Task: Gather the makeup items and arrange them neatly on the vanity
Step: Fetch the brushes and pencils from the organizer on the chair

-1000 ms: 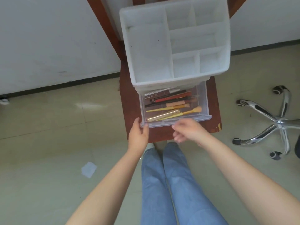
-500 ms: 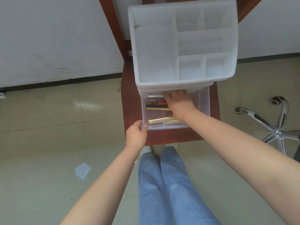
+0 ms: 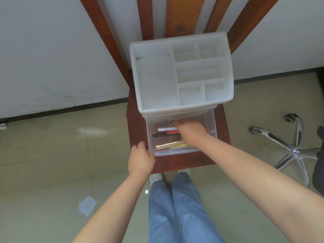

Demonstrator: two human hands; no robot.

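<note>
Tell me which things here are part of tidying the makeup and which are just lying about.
Part of the job: clear drawer, silver tube, red pencil, gold brush, white organizer, left hand holding the drawer corner, right hand reaching inside.

Lying about: office chair base, paper scrap on the floor.

I see glossy beige tiled floor [image 3: 52,146], white painted wall [image 3: 43,50] behind, dark baseboard strip [image 3: 70,107] along its foot. Chrome five-star swivel-chair base with castors [image 3: 296,151] at right, well apart from red-brown wooden chair [image 3: 138,134]. Crumpled white paper scrap [image 3: 87,205] on floor, lower left. Blue denim jeans legs [image 3: 175,211] at bottom centre, white shoe toes [image 3: 156,177] by chair's front edge.
</note>
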